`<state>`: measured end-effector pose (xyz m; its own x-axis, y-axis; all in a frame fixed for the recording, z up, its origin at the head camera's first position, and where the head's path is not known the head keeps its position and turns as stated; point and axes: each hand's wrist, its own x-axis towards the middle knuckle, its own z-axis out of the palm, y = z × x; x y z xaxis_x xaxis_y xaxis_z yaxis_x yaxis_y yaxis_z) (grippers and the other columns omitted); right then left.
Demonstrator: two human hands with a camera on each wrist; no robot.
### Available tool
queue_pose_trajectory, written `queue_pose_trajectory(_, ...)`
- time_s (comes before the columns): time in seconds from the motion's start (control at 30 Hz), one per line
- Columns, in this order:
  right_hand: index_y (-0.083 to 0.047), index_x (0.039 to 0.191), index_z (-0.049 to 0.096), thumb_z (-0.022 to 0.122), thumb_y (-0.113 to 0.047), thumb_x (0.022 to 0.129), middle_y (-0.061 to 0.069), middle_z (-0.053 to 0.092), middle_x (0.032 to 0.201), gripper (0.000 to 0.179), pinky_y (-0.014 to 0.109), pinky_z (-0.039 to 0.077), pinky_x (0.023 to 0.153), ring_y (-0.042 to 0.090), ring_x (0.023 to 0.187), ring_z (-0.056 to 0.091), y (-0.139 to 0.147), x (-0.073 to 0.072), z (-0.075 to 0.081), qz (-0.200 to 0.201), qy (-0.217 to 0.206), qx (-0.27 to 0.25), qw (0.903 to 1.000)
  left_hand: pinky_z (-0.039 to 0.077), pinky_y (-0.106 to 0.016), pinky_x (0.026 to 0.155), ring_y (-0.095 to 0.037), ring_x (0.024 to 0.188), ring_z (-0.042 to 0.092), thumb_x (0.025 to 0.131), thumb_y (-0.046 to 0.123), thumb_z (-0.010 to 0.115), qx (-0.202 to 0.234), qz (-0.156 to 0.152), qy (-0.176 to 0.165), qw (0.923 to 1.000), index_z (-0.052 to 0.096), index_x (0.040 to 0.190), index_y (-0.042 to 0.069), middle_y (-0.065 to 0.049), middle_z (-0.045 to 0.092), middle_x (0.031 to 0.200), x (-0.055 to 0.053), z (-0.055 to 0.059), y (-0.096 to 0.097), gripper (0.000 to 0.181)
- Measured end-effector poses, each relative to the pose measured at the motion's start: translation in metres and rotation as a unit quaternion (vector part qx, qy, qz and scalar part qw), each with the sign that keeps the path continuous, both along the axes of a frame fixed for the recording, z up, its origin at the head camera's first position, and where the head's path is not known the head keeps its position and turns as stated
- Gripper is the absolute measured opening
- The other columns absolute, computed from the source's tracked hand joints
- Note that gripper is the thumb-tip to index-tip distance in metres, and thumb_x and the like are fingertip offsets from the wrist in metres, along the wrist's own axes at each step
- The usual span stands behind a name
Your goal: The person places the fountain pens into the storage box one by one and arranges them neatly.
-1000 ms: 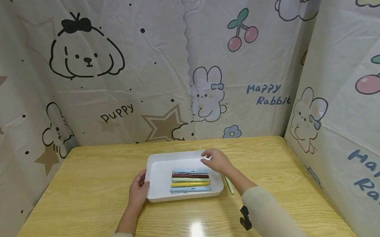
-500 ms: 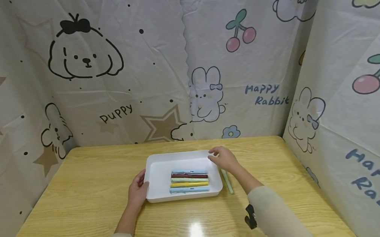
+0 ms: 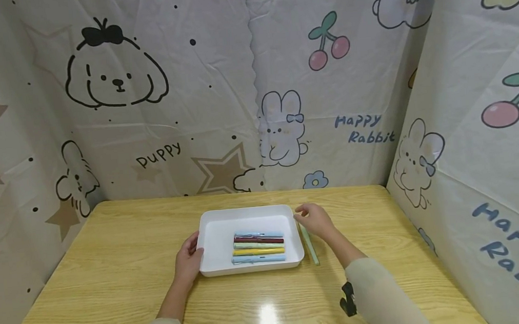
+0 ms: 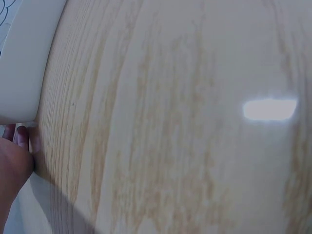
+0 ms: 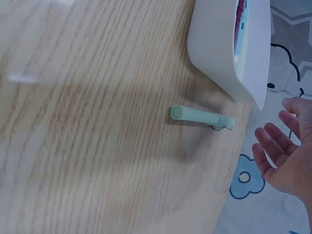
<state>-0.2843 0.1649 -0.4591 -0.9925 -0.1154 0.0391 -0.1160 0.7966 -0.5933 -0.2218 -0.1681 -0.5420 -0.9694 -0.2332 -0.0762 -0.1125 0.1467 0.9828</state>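
Note:
A white rectangular tray (image 3: 215, 240) sits on the wooden table with several capped pens (image 3: 258, 245) lying side by side in it: light blue, dark red, pale green and yellow. My left hand (image 3: 188, 261) holds the tray's left side, thumb at the rim and fingers along the outer wall. Just right of the tray lies one loose pale green pen (image 5: 197, 115), its clip visible in the right wrist view. Over its far end hovers my right hand (image 3: 315, 221), fingers loosely bent, holding nothing. The right wrist view shows those fingers (image 5: 278, 141) apart from the pen.
The table top (image 3: 125, 266) extends around the tray, with a bright glare spot (image 3: 269, 320) near the front. Patterned cloth curtains (image 3: 159, 124) stand behind the table and at both sides.
My right hand has moved right, from above the tray's far right corner to just outside it, beside the loose pen. The left hand, tray and pens have stayed put.

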Motion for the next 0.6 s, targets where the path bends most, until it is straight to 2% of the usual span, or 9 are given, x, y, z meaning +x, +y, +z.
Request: queue_pose_trajectory(0.6, 0.001, 0.113, 0.063, 0.058, -0.021, 0.091, 0.019, 0.063, 0.107, 0.031, 0.045, 0.048, 0.085, 0.031, 0.099, 0.058, 0.02, 0.009, -0.016, -0.059, -0.051, -0.028, 0.9966, 0.036, -0.047, 0.104, -0.034, 0.126, 0.041, 0.094, 0.001, 0.042, 0.005, -0.001, 0.004, 1.0, 0.038, 0.141, 0.005, -0.021, 0.041, 0.14, 0.004, 0.005, 0.001, 0.048)
